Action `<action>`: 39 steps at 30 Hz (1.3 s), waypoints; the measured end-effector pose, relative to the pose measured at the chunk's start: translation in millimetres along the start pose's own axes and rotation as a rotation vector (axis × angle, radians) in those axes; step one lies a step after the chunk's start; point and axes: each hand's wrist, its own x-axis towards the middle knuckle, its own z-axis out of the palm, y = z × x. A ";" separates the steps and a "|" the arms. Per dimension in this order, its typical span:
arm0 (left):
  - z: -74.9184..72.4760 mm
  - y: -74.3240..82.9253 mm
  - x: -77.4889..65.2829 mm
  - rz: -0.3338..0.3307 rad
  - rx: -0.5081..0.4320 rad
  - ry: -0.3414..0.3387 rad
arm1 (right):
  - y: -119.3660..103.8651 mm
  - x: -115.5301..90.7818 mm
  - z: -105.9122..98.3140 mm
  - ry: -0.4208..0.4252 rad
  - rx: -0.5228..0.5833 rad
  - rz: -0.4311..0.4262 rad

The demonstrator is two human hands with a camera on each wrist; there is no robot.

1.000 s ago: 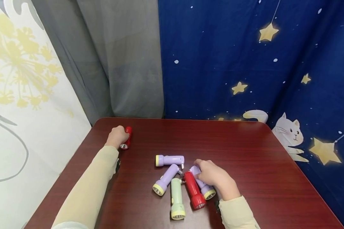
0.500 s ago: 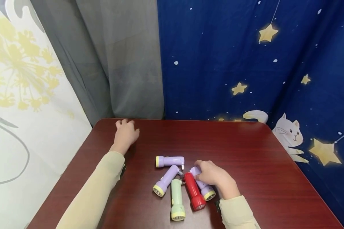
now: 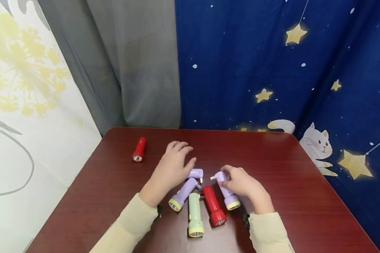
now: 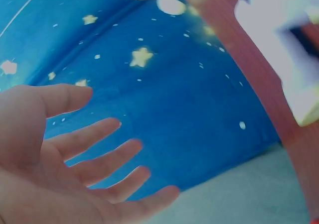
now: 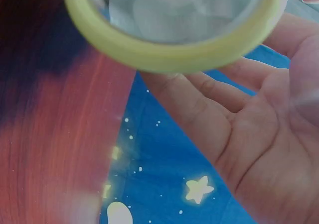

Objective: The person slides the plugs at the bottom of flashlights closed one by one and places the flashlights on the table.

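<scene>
My right hand (image 3: 245,184) grips the rightmost purple flashlight (image 3: 227,195) between thumb and fingers. Its yellow-rimmed lens (image 5: 174,58) looms large in the right wrist view. My left hand (image 3: 171,167) hovers with spread fingers, holding nothing, and partly hides the far purple flashlight (image 3: 196,173). In the left wrist view the fingers (image 4: 107,162) are apart. A third purple flashlight (image 3: 185,191), a pale green flashlight (image 3: 195,212) and a red flashlight (image 3: 213,205) lie near the middle. Another red flashlight (image 3: 140,149) rests alone at the far left.
The dark red table (image 3: 272,154) has a rounded far edge. Behind it hang a grey curtain (image 3: 149,70) and a blue starry curtain (image 3: 225,70). A white patterned cloth (image 3: 35,140) is at the left.
The left hand has let go of the red flashlight at the far left and moved right. The right hand has shifted the purple flashlight slightly away from the near red one.
</scene>
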 end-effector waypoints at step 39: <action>14.2 27.0 14.4 -0.241 -0.639 -0.065 | -63.4 19.6 -26.6 0.286 0.234 -0.114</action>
